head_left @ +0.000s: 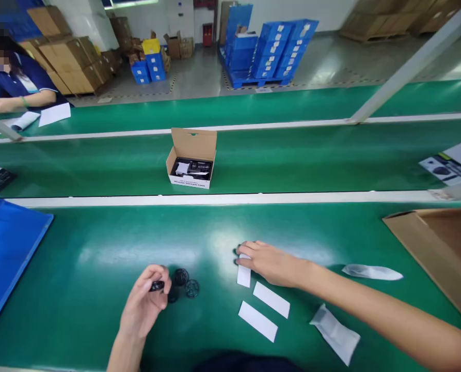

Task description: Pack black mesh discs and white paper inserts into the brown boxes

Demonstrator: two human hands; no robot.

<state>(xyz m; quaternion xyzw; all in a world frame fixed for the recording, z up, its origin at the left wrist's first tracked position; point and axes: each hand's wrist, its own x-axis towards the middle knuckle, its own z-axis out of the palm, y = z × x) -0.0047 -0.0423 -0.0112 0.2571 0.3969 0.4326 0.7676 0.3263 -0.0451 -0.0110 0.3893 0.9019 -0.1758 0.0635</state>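
My left hand point(147, 294) is closed, pinching a small black disc-shaped part point(157, 285) just above the green tabletop. Several similar black round parts point(181, 277), with openwork faces, lie right beside its fingers. Farther right, my right hand point(264, 261) reaches across with its fingers closed over the upper end of a white card strip point(243, 275). That end of the strip is partly hidden under the fingers. Two more white strips, an upper one point(271, 299) and a lower one point(257, 321), lie flat below that hand.
A translucent white pouch point(336, 335) and another flat one point(371, 272) lie by my right forearm. A blue bin point(13, 258) stands left, a cardboard box point(427, 243) right. Beyond the white rail, an opened carton point(191, 181) holds black parts. A co-worker point(21, 85) sits far left.
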